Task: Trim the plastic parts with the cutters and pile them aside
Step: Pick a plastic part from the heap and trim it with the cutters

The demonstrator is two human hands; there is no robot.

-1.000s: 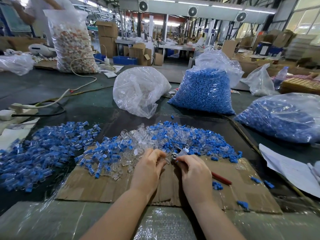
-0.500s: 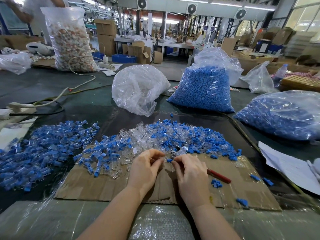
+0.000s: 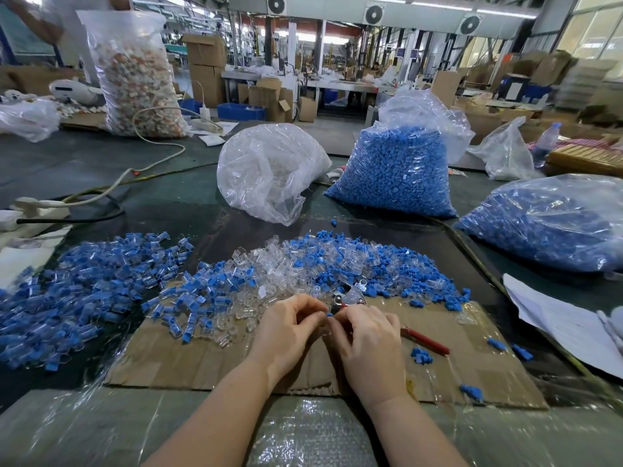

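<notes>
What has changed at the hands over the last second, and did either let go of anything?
Little. The left hand and right hand stay together over the cardboard; neither let go. The right hand still grips the red-handled cutters. A small blue part now shows pinched between the fingertips. The sorted pile, mixed pile and bags are unmoved.

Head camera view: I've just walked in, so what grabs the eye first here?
Heaped small blue and clear plastic parts spread across the table's middle. Behind them stands a tall clear bag of blue plastic pieces. Up front, over brown cardboard, the left hand and right hand work red-handled cutters.
</notes>
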